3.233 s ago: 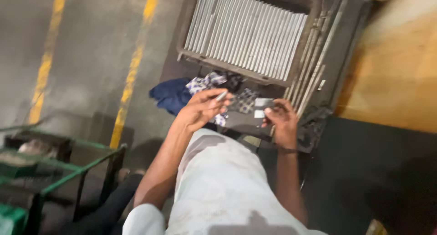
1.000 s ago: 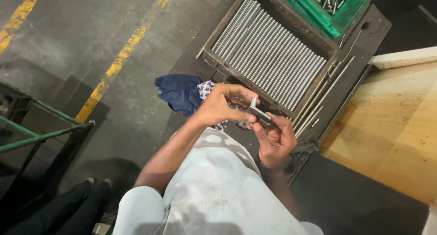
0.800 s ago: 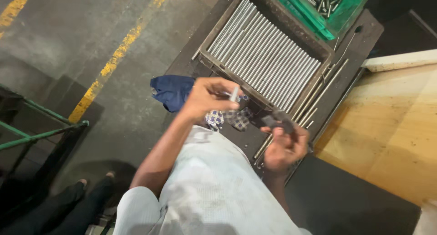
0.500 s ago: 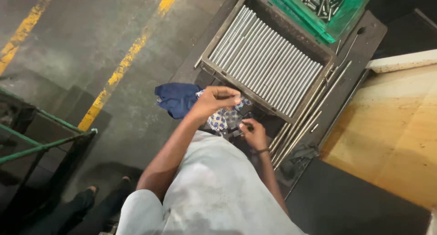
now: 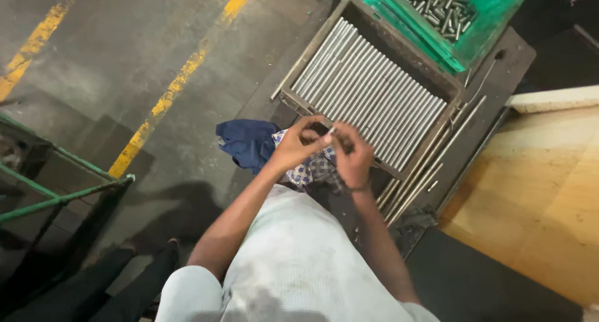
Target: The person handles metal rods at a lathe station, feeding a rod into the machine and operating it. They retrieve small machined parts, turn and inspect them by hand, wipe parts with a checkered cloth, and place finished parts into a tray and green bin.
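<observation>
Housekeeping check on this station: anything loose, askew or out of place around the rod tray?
A few long rods lie loose outside the tray, along its right edge, at a slant rather than in the neat row. Crumpled cloths sit bunched at the tray's near corner. Both hands, left and right, meet over a small metal piece. Nothing looks spilled or broken.

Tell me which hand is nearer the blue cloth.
Left. The left hand sits just right of the blue cloth; the right hand is farther right, beyond it.

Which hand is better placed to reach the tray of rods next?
Right, probably. The right hand sits beside the near edge of the tray of rods; the left hand is farther off, over the checked cloth. Both pinch a small metal piece.
</observation>
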`<state>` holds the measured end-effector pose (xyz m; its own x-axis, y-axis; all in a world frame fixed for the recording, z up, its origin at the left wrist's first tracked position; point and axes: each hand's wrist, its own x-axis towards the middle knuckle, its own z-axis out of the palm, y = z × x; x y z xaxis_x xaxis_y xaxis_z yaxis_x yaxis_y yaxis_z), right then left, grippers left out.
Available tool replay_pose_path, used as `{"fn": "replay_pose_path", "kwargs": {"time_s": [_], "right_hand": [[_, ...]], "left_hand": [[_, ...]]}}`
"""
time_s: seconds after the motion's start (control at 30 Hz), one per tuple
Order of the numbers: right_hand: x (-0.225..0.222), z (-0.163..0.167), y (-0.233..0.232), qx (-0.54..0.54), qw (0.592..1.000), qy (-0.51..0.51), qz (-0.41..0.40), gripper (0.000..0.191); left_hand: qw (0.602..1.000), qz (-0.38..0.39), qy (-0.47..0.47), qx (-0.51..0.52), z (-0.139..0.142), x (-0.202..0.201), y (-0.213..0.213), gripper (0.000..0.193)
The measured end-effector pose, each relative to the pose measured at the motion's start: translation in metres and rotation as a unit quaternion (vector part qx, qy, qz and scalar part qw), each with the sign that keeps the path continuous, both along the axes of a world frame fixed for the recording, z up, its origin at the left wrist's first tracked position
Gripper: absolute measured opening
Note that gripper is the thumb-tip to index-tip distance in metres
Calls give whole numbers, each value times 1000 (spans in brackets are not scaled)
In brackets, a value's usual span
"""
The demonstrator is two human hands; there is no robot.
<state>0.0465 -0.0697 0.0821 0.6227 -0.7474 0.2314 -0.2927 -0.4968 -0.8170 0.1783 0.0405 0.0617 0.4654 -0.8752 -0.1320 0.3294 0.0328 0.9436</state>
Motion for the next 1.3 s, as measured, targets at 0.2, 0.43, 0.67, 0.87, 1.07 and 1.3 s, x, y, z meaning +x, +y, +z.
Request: {"fn": "replay_pose_path", "kwargs": {"time_s": [0.2, 0.43, 0.67, 0.87, 1.07, 1.3], "right_hand": [[78, -22, -119, 282, 929, -236, -27, 22], [140, -22, -169, 224, 964, -129, -69, 15], [142, -29, -167, 263, 957, -122, -16, 19], [144, -33, -169, 264, 959, -102, -5, 31], [146, -38, -168, 261, 959, -107, -20, 31], [146, -37, -168, 272, 956, -112, -9, 33]], "left_hand": [[962, -104, -111, 227, -55, 18, 13, 56], [943, -134, -113, 282, -111, 13, 27, 52], [933, -129, -139, 307, -103, 17, 19, 54], [930, -145, -129, 311, -97, 21, 16, 56], [929, -141, -138, 312, -94, 21, 17, 54], [928, -144, -185, 290, -96, 22, 19, 56]]}}
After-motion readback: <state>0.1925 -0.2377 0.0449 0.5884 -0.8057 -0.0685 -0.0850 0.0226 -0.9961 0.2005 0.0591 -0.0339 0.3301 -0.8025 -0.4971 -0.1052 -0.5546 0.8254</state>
